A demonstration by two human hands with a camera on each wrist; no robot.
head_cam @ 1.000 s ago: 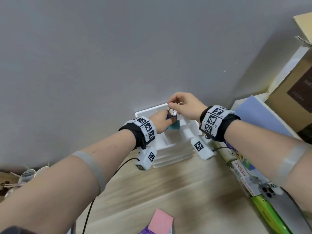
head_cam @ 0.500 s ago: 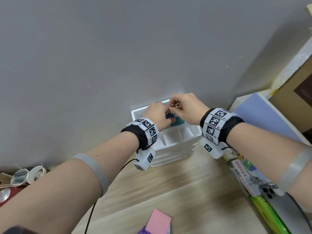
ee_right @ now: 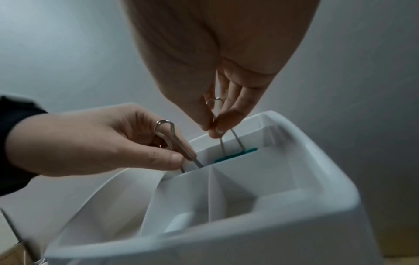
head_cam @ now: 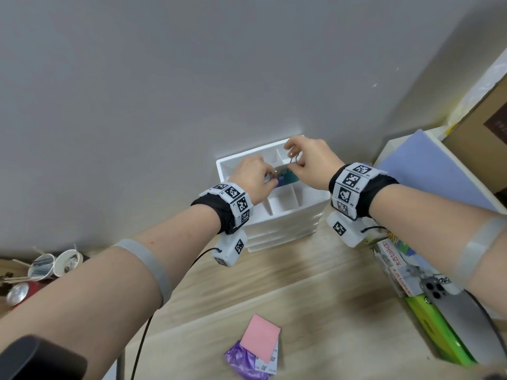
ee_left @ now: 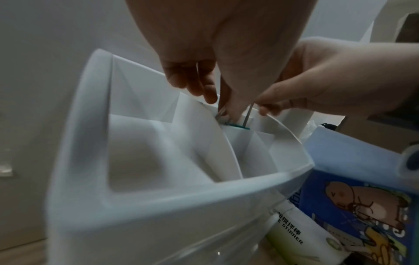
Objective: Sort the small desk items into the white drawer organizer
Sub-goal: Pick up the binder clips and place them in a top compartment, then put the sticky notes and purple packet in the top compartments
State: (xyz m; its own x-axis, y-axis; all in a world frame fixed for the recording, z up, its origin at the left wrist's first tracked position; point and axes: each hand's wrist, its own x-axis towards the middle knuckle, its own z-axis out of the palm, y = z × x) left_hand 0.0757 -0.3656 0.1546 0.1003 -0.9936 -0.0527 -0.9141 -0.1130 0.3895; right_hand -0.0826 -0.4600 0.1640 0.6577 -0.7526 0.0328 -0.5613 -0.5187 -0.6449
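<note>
- A pink sticky-note pad [head_cam: 262, 340] is lying on the wooden desk [head_cam: 315, 283], nearer the camera than the white drawer organizer [head_cam: 279, 223], and overlapping a purple wrapper [head_cam: 244, 363].
- A green box [head_cam: 439, 333] and a phone [head_cam: 450, 303] are lying to the right of the organizer; paper cups [head_cam: 55, 263] and a red can [head_cam: 23, 293] are sitting far to its left.
- The organizer is standing against the grey wall [head_cam: 192, 78], its open top compartments facing up.
- The left hand [head_cam: 253, 178] is reaching over the organizer's left side, its thumb and finger pinching one wire handle [ee_right: 172, 141] of a teal binder clip [ee_right: 235, 154].
- The right hand [head_cam: 310, 163] is hovering over the organizer's back, its fingertips [ee_right: 218, 128] pinching together on the clip's other wire handle [ee_right: 233, 139].
- The clip itself is hanging below both grips, its teal body sitting low in a rear compartment of the organizer, just beside a divider.
</note>
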